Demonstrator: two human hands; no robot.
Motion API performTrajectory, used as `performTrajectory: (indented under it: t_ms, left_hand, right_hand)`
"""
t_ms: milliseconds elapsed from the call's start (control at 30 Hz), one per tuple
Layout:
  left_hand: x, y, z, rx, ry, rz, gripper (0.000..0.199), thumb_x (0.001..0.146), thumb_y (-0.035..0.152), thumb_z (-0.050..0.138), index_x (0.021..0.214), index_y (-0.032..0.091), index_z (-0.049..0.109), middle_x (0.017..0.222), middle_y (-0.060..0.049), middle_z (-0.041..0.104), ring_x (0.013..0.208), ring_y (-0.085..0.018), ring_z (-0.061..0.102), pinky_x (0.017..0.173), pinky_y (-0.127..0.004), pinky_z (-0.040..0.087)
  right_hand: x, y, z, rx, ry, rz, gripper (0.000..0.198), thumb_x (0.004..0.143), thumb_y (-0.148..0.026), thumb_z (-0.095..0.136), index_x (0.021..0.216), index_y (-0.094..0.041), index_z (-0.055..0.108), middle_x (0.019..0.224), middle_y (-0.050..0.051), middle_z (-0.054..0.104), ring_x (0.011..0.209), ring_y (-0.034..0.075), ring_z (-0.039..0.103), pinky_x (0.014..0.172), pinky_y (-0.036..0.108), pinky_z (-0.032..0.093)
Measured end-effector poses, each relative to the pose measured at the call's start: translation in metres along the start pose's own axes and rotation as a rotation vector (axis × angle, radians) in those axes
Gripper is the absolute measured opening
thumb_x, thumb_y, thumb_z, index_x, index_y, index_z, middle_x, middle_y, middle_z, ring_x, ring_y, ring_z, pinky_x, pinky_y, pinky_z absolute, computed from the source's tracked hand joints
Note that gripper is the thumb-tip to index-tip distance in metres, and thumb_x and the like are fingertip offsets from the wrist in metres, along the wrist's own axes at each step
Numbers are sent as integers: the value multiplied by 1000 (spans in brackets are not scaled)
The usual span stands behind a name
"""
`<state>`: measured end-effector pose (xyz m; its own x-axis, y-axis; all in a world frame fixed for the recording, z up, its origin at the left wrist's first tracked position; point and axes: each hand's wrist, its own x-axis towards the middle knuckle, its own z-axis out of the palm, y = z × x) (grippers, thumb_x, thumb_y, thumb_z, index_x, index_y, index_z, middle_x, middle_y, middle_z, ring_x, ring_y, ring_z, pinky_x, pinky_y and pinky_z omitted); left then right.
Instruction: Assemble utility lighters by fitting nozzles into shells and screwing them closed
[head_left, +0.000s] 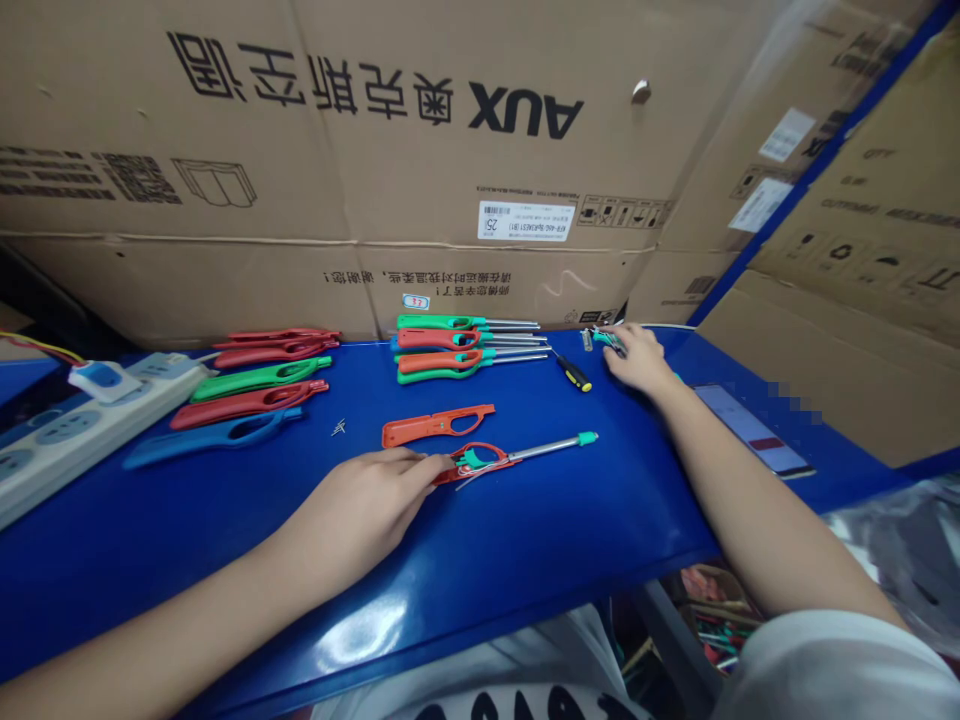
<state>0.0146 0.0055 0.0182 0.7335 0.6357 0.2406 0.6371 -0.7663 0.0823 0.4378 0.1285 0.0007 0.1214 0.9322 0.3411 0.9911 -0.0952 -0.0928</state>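
Note:
My left hand (367,500) is closed on the handle of an opened orange-red gas lighter (495,462), holding it against the blue table. Green inner parts and a thin wire show in its trigger ring, and a metal tube with a green tip points right. Just behind it lies a loose orange handle half (427,428). At the back right, my right hand (636,358) reaches down with bent fingers over a small pile of green and metal parts (598,338). Its fingertips are partly hidden, so what they pinch is unclear.
Several lighters with metal tubes (450,362) lie stacked at the back, beside a screwdriver (574,374). Coloured handle shells (255,375) and small screws (339,427) lie left. A power strip (90,420), phone (750,428) and cardboard wall (360,200) border the table.

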Motion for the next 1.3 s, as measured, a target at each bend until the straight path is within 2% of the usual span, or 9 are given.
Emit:
performTrajectory:
  t_ms: [133, 233, 367, 467, 567, 733, 967, 1133, 1300]
  left_hand:
    - [0, 0, 0, 2, 7, 22, 29, 100, 17, 47, 120, 20, 67, 106, -10, 78, 93, -29, 76, 77, -42, 63]
    - [-1, -1, 1, -17, 13, 42, 30, 100, 16, 46, 122, 20, 66, 108, -9, 77, 96, -28, 75, 80, -42, 63]
    - [-1, -3, 4, -49, 35, 54, 31, 101, 15, 45, 125, 19, 64, 117, -8, 76, 102, -25, 74, 85, -40, 62]
    - [-1, -3, 5, -70, 52, 36, 31, 102, 20, 45, 127, 21, 64, 126, -7, 73, 109, -25, 73, 92, -41, 61]
    - [1, -1, 4, -123, 46, -16, 29, 100, 24, 51, 126, 24, 64, 129, -5, 71, 113, -26, 71, 94, -42, 59]
    - [5, 3, 2, -256, 74, -115, 29, 96, 26, 56, 123, 24, 64, 124, -5, 73, 111, -25, 69, 94, -41, 57]
    - [8, 3, 4, -331, 55, -99, 25, 98, 25, 54, 120, 23, 65, 122, -5, 72, 113, -24, 66, 96, -41, 54]
    - [7, 1, 2, -324, 40, -86, 25, 98, 24, 53, 119, 23, 65, 122, -6, 71, 112, -24, 66, 96, -42, 54]
    - [6, 1, 3, -307, 40, -67, 25, 98, 24, 53, 120, 22, 65, 123, -7, 71, 114, -25, 65, 97, -43, 54]
  right_hand:
    - [-3, -12, 3, -6, -75, -129, 41, 96, -28, 44, 133, -26, 63, 143, 12, 59, 133, 35, 47, 112, 71, 23]
    - [-2, -16, 3, -24, -86, -140, 31, 95, -30, 49, 118, -22, 69, 131, 12, 67, 127, 33, 53, 114, 68, 19]
    - [1, -16, -2, -33, -77, -88, 17, 89, -23, 57, 99, -18, 70, 109, 13, 74, 115, 32, 60, 108, 57, 33]
    - [3, -16, -3, -13, -93, -44, 25, 85, -17, 59, 109, -16, 66, 105, 14, 74, 107, 31, 64, 94, 45, 45]
    - [4, -14, -4, 6, -102, -6, 30, 84, -15, 58, 113, -13, 65, 103, 17, 74, 98, 30, 67, 85, 39, 48]
    - [3, -19, -10, 65, -100, -18, 24, 90, -18, 47, 94, -17, 71, 92, 14, 74, 88, 27, 68, 79, 34, 51]
    - [-6, -36, -12, 144, -90, -147, 55, 75, -2, 49, 124, -21, 67, 120, 12, 65, 109, 25, 64, 96, 34, 50]
    - [-2, -26, -4, 165, -151, -110, 43, 81, -4, 46, 110, -20, 74, 114, 11, 69, 107, 22, 64, 99, 31, 47]
    - [2, -15, 0, 171, -126, 37, 16, 87, -25, 58, 93, -17, 71, 95, 12, 71, 91, 26, 65, 85, 36, 49]
